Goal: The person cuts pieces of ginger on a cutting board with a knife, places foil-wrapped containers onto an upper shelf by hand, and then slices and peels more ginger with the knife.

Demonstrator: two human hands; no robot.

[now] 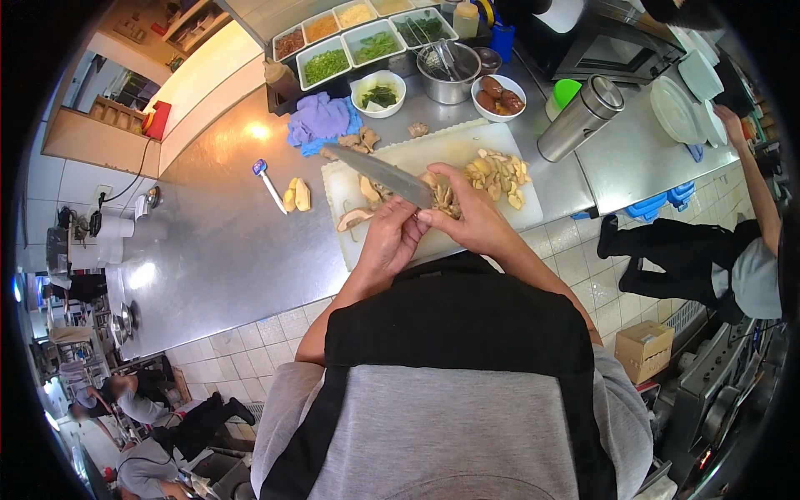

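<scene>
Gripping a knife (pixel 379 176) in the right hand (pixel 473 215), with the left hand (pixel 390 240) by its blade in an unclear grip, near ginger slices (pixel 497 173) toward the cutting board's (pixel 525 218) right edge.

The floor (pixel 596 296) is laid with pale square tiles, and bright glare is thrown back by the steel counter (pixel 225 242). At the left, the wall (pixel 52 171) is faced with white tiles; farther back, wooden shelves (pixel 192 17) are warmly lit.
</scene>
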